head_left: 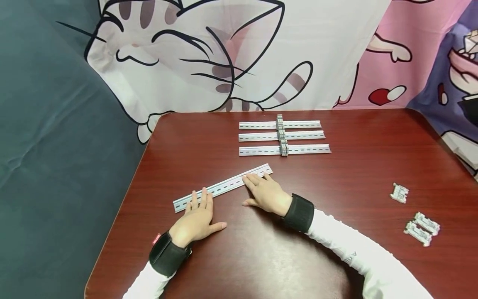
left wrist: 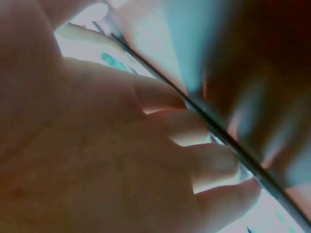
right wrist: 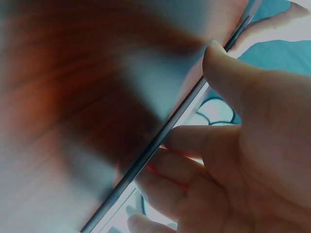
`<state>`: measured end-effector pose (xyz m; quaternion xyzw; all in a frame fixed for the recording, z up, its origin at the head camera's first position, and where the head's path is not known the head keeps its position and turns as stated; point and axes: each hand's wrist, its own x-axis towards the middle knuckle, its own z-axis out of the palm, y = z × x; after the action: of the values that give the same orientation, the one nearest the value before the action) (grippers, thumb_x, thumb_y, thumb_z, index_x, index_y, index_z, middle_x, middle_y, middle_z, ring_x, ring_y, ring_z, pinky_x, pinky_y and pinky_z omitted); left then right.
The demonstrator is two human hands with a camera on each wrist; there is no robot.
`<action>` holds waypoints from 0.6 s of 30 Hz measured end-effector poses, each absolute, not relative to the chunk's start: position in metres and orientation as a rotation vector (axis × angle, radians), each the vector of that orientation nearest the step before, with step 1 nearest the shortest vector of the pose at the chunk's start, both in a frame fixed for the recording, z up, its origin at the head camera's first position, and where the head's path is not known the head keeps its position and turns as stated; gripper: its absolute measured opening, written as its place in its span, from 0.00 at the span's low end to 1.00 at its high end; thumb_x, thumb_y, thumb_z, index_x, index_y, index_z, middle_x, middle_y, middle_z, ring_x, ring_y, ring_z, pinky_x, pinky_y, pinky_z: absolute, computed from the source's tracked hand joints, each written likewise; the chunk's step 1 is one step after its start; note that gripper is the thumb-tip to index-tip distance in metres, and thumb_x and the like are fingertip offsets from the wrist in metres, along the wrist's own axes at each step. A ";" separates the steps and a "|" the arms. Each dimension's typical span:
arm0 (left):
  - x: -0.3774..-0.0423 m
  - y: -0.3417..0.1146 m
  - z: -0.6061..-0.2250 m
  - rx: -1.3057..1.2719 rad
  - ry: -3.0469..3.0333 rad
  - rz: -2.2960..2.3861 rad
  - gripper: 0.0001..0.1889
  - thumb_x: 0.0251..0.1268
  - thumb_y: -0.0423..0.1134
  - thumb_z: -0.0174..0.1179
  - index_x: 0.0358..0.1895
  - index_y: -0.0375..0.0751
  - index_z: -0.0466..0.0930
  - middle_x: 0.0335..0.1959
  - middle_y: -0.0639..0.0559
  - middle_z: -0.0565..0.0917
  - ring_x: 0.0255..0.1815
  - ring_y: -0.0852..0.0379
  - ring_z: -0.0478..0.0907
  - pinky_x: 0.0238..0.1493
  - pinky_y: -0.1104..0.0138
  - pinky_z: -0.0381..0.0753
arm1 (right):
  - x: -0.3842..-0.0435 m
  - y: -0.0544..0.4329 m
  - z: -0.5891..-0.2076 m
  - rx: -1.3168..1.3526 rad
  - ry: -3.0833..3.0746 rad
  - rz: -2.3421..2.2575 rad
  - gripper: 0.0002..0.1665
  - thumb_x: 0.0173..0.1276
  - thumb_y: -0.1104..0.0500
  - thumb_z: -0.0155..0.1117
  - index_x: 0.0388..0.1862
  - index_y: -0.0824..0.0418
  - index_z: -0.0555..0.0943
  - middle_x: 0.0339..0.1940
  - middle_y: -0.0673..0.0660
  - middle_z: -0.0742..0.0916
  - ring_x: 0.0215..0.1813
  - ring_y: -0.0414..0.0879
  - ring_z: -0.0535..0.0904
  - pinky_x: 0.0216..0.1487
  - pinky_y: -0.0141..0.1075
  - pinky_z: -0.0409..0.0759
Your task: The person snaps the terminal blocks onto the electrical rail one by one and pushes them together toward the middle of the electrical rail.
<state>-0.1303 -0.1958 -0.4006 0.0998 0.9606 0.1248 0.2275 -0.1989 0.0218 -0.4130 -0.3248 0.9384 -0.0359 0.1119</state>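
Observation:
A slotted metal DIN rail (head_left: 228,185) lies aslant on the table, its right end farther from the person. My left hand (head_left: 194,222) rests its fingertips on the rail's left part, fingers straight and spread, thumb out to the side. Over the right part, my right hand (head_left: 269,194) lays its fingers on the rail, with its thumb apart on the near side. In the left wrist view the rail's dark edge (left wrist: 218,131) runs past the fingertips. The right wrist view shows the same edge (right wrist: 131,174) across the right fingers.
Behind stand three parallel rails (head_left: 257,150), crossed by a row of small clip-on blocks (head_left: 281,135). On the brown table (head_left: 358,166), a single pale block (head_left: 399,193) and a pair of blocks (head_left: 418,233) lie at the right. A cat-print cloth (head_left: 157,89) hangs behind.

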 end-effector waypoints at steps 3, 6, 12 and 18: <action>-0.138 -0.182 -0.400 0.320 2.628 0.317 0.50 0.64 0.59 0.57 0.73 0.23 0.45 0.76 0.29 0.41 0.76 0.27 0.36 0.71 0.39 0.50 | -0.197 0.039 -0.414 -0.934 2.769 -0.091 0.46 0.67 0.36 0.54 0.74 0.64 0.60 0.74 0.61 0.67 0.75 0.52 0.62 0.73 0.54 0.58; -0.145 -0.169 -0.400 0.359 2.617 0.277 0.49 0.64 0.59 0.57 0.73 0.24 0.46 0.77 0.29 0.42 0.76 0.27 0.37 0.72 0.40 0.51 | -0.196 0.053 -0.414 -0.924 2.791 -0.103 0.46 0.68 0.37 0.54 0.73 0.65 0.61 0.73 0.63 0.68 0.75 0.53 0.63 0.73 0.54 0.58; -0.161 -0.144 -0.401 0.421 2.592 0.194 0.50 0.64 0.61 0.55 0.74 0.26 0.46 0.77 0.31 0.43 0.76 0.29 0.37 0.72 0.43 0.53 | -0.198 0.079 -0.414 -0.884 2.831 -0.127 0.44 0.68 0.39 0.56 0.71 0.68 0.64 0.71 0.66 0.70 0.73 0.55 0.65 0.72 0.54 0.59; -0.175 -0.122 -0.401 0.505 2.584 0.148 0.50 0.64 0.62 0.55 0.74 0.27 0.46 0.77 0.31 0.43 0.76 0.29 0.38 0.73 0.44 0.53 | -0.201 0.104 -0.413 -0.773 2.829 -0.173 0.42 0.70 0.42 0.55 0.71 0.69 0.63 0.72 0.67 0.69 0.74 0.57 0.64 0.72 0.56 0.59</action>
<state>-0.1754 -0.1218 -0.4008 0.1853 0.9489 0.0544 0.2497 -0.2005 0.1036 -0.4130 -0.2618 0.9580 -0.0587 0.1015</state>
